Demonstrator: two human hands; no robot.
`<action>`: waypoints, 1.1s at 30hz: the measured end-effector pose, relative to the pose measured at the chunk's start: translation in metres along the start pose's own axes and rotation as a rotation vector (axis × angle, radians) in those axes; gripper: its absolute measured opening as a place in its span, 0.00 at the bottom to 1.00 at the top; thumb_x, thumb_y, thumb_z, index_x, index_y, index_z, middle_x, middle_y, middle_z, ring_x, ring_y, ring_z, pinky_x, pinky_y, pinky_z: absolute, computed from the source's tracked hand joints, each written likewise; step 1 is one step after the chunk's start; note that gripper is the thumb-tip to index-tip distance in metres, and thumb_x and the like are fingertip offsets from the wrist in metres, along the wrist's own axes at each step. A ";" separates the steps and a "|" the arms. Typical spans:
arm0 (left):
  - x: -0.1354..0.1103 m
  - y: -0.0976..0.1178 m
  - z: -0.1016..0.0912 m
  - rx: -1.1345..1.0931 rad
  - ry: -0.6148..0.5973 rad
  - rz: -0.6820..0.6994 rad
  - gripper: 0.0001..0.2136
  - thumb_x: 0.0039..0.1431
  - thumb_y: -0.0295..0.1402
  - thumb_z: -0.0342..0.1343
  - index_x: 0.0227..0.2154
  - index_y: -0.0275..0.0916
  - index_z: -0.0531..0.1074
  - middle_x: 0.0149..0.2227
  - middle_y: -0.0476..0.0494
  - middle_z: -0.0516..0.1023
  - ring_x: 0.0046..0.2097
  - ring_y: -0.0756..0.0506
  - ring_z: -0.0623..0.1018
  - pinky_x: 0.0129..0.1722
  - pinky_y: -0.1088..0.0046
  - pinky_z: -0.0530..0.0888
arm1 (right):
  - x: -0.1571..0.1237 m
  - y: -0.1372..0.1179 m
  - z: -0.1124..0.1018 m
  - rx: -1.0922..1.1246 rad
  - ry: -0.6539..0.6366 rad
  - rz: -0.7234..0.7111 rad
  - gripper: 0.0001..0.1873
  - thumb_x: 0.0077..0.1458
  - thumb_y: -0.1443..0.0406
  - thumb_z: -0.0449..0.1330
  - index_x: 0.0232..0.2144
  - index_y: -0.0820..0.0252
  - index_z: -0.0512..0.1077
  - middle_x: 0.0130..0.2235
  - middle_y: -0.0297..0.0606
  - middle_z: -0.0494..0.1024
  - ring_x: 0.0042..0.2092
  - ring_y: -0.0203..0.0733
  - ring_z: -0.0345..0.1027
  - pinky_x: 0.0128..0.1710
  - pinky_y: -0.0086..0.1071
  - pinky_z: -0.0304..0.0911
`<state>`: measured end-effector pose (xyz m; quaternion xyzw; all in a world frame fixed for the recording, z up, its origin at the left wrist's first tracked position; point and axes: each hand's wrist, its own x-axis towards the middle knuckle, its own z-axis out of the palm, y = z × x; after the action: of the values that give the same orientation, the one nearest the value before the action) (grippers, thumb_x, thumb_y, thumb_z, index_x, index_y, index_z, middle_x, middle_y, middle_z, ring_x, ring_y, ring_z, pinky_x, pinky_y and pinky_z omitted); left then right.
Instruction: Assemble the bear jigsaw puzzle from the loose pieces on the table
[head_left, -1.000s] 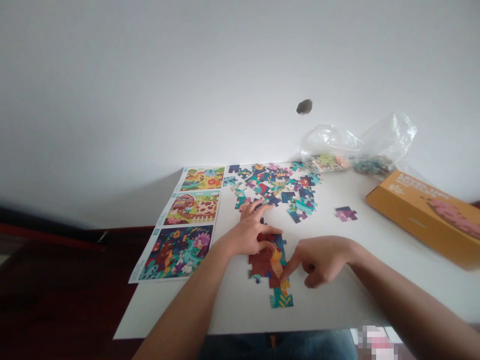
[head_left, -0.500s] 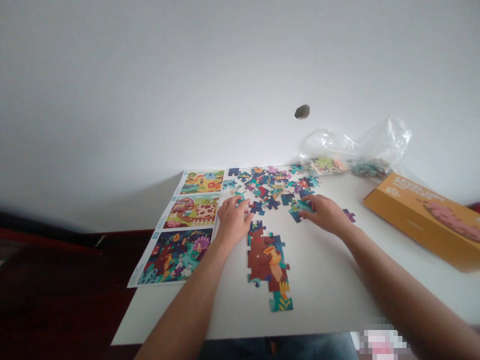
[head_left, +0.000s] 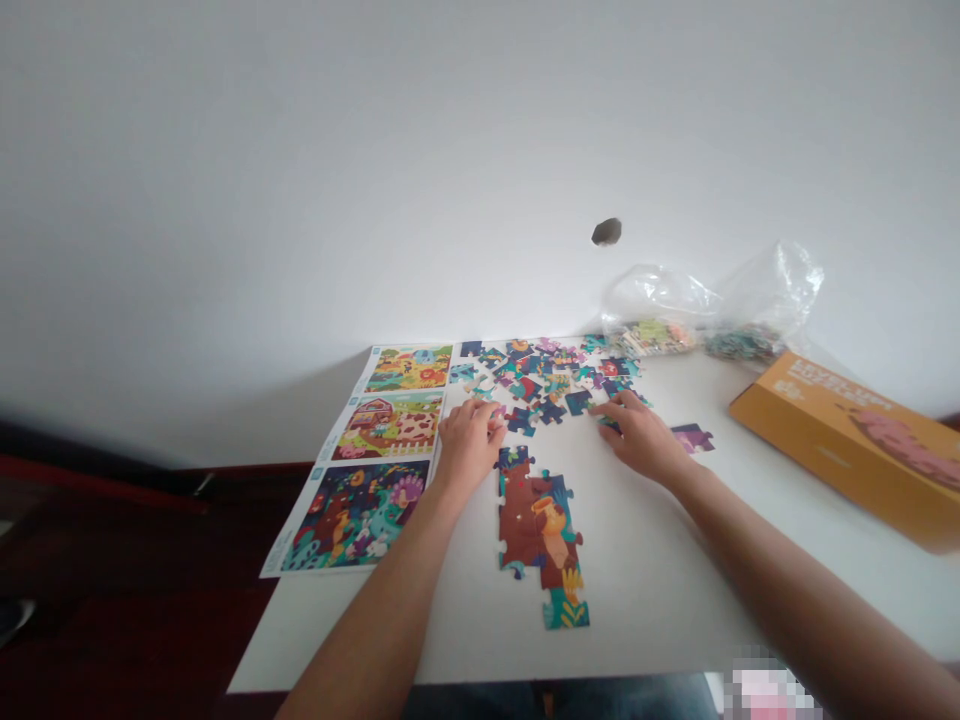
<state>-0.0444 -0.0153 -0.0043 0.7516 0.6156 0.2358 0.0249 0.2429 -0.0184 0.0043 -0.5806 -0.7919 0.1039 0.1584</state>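
Observation:
A heap of loose jigsaw pieces (head_left: pixel 551 378) lies at the back of the white table (head_left: pixel 660 570). My left hand (head_left: pixel 469 440) rests at the heap's near left edge, fingers curled over a piece I cannot make out. My right hand (head_left: pixel 637 430) lies flat at the heap's near right edge, fingers stretched onto the pieces. Between and below my hands sits a joined patch of puzzle (head_left: pixel 541 530), brown with an orange pot. A single purple piece (head_left: pixel 694 438) lies just right of my right hand.
A sheet with three reference pictures (head_left: pixel 375 460) lies along the table's left edge. Two clear plastic bags (head_left: pixel 705 310) of pieces stand at the back right by the white wall. An orange puzzle box (head_left: pixel 855 440) lies at the right.
Both hands left the joined patch and reached back to the loose heap. In the last half second they shifted only slightly along its near edge.

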 end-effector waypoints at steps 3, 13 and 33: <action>0.001 -0.001 0.001 -0.038 0.031 -0.003 0.13 0.60 0.30 0.55 0.47 0.40 0.74 0.44 0.40 0.76 0.47 0.41 0.76 0.51 0.63 0.72 | 0.001 0.003 0.001 -0.002 0.030 0.011 0.19 0.59 0.70 0.54 0.50 0.55 0.75 0.44 0.44 0.70 0.46 0.47 0.69 0.48 0.38 0.64; 0.004 -0.006 0.000 -0.198 0.212 -0.011 0.14 0.64 0.24 0.46 0.47 0.37 0.73 0.44 0.39 0.76 0.47 0.43 0.77 0.50 0.65 0.74 | 0.000 -0.006 -0.001 0.034 0.028 -0.028 0.16 0.59 0.68 0.54 0.47 0.60 0.75 0.44 0.46 0.72 0.45 0.47 0.71 0.48 0.36 0.64; -0.002 0.002 0.005 -0.155 -0.006 0.194 0.17 0.58 0.20 0.50 0.41 0.43 0.81 0.45 0.41 0.73 0.51 0.42 0.71 0.54 0.61 0.72 | -0.006 -0.027 0.003 0.017 -0.109 -0.399 0.26 0.62 0.57 0.56 0.61 0.55 0.65 0.65 0.45 0.63 0.66 0.60 0.50 0.60 0.57 0.52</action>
<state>-0.0413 -0.0162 -0.0088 0.8041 0.5200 0.2816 0.0619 0.2191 -0.0319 0.0100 -0.4044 -0.8977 0.1084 0.1375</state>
